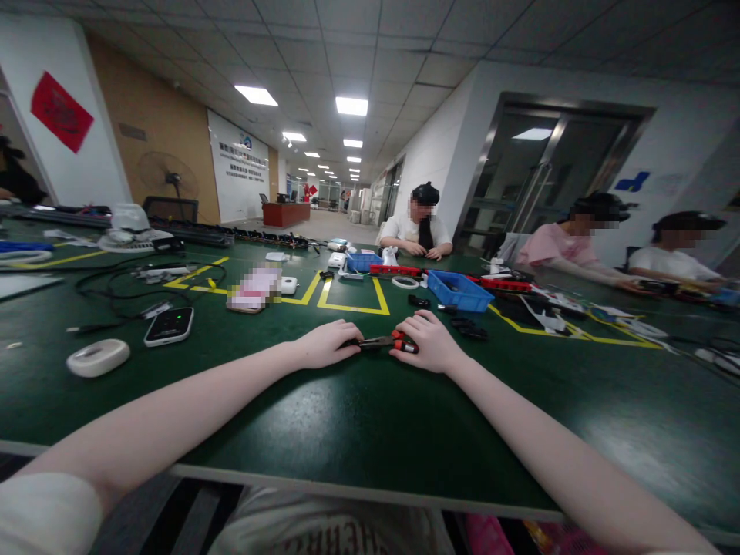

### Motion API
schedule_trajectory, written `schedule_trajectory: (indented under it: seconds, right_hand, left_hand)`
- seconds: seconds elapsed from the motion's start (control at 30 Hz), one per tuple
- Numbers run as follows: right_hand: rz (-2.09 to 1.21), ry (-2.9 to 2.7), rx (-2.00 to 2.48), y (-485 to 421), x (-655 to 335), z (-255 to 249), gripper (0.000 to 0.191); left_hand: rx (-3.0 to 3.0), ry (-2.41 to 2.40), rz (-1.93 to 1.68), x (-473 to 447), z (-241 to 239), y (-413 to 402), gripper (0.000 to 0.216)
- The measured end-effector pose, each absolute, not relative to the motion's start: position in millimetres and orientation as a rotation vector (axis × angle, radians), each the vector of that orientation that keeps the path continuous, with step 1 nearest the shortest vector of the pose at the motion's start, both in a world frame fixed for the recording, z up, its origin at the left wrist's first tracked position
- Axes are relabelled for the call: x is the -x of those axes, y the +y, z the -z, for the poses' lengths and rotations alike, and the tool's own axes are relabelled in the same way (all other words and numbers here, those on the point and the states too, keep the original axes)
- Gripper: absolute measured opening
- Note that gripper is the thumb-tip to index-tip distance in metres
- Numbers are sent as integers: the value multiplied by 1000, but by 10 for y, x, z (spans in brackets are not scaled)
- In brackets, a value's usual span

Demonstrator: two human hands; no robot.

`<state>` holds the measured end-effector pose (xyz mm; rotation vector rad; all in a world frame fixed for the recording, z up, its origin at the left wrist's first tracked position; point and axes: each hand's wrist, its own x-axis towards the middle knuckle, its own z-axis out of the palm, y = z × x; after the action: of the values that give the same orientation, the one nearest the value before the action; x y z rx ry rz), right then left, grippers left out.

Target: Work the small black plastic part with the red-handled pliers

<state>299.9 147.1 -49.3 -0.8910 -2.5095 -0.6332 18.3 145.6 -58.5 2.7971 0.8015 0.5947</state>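
In the head view my right hand point(431, 343) is closed around the red-and-black handles of a pair of pliers point(405, 346), low over the green table. The metal jaws point left, toward my other hand. My left hand point(328, 344) pinches a small black part point(351, 342), and the jaw tips meet it. Whether the jaws grip that part is too small to tell. Beyond my right hand lie several black pieces point(469, 329) and a small black connector-like piece point(419, 301). A blue bin point(459, 290) stands just behind them.
On the left are a white rounded device point(98, 358), a handheld device with a lit screen point(169, 327), black cables point(109, 289) and a phone point(254, 289). Yellow tape point(354, 310) marks the table point(347, 432). A person point(416, 227) sits opposite; two others sit at right.
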Motion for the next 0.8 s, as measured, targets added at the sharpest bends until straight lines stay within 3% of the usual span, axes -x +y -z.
schedule_trajectory:
  seconds: [0.8]
  right_hand:
    - [591, -2547, 903, 1465, -2988, 475, 31]
  left_hand:
    - [-2902, 798, -582, -159, 585, 1453, 28]
